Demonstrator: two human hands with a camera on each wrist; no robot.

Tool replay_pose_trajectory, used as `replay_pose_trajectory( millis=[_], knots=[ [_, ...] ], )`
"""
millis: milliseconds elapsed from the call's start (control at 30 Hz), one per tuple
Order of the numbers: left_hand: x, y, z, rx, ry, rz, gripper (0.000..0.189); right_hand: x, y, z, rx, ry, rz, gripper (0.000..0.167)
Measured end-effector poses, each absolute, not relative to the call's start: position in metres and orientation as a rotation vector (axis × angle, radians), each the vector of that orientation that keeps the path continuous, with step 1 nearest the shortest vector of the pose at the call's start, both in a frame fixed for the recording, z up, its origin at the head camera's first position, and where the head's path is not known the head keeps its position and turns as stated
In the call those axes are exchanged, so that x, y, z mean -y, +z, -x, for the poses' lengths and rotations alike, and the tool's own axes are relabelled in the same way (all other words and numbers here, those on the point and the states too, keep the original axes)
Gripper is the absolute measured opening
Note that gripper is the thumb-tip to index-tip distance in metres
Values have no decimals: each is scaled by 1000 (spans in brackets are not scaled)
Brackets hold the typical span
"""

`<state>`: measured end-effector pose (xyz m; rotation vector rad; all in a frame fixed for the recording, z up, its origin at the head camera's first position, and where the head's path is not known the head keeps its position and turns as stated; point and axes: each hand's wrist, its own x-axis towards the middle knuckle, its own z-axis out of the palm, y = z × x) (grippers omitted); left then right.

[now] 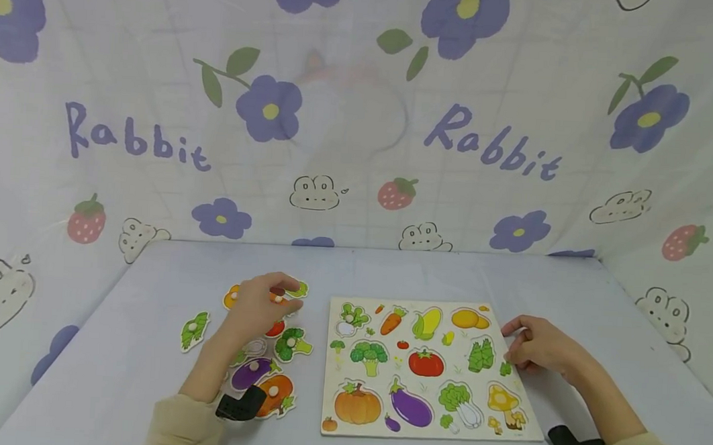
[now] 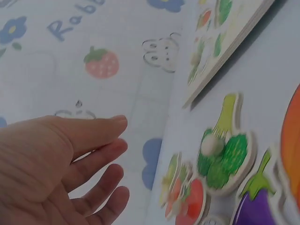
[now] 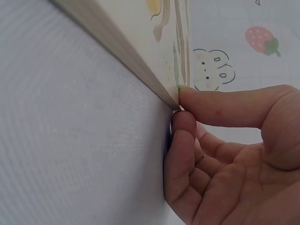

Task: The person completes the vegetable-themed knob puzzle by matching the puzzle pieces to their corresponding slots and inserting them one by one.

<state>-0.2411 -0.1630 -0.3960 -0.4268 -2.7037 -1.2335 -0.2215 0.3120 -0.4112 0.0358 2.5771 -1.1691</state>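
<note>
A wooden vegetable puzzle board (image 1: 429, 391) lies flat on the table, with a knobbed leafy vegetable piece (image 1: 352, 314) in its top left recess. My right hand (image 1: 540, 343) pinches the board's right edge, thumb on top and fingertips at the underside in the right wrist view. To the board's left, my left hand (image 1: 261, 308) hovers over loose knobbed pieces, its fingers apart and nothing between them. Around it lie a broccoli piece (image 1: 292, 346), a partly covered tomato piece (image 1: 275, 328), an eggplant piece (image 1: 247, 377) and a pumpkin piece (image 1: 283, 384). Orange and green pieces show behind the fingers.
One green piece (image 1: 193, 330) lies apart at the far left of the pale table (image 1: 426, 273). A patterned curtain (image 1: 350, 114) with flowers and rabbits closes off the back and sides. Each wrist wears a black device, such as the left one (image 1: 241, 403).
</note>
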Motion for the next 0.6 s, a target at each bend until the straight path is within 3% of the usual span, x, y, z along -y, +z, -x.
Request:
replay_pose_trajectory(
  millis=[600],
  knots=[
    [204, -439, 270, 2668, -1577, 258, 26, -313, -412, 222, -2568, -1192, -41, 44]
  ],
)
